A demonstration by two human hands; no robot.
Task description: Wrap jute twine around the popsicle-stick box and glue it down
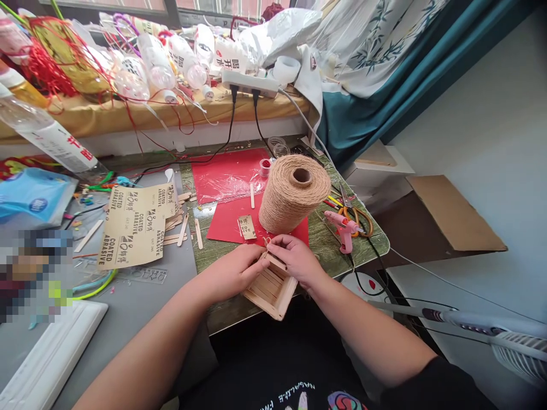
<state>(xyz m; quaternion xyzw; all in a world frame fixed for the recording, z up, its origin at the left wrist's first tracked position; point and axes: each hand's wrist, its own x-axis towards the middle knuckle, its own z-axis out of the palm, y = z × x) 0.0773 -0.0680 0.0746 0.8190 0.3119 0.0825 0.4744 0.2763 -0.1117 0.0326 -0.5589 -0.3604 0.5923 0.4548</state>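
A small open box of wooden sticks (270, 289) is tilted at the table's front edge, between my hands. My left hand (234, 271) is closed on the box's far left corner, thumb along its rim. Fingers of my right hand (298, 259) are pinched at the same corner, on a thin loop of twine (267, 241), while the palm rests by the box's right side. Just beyond the hands a large spool of jute twine (294, 191) stands upright on red sheets (226, 219). A small piece of sandpaper (247, 227) lies left of the spool.
A pink glue gun (344, 229) and orange-handled scissors (362, 221) lie at the right. Sandpaper sheets (134, 225), wooden sticks (183, 230) and a bottle (53, 139) are at the left. Behind, a power strip (250, 83) sits on the cluttered sill, its cords hanging down.
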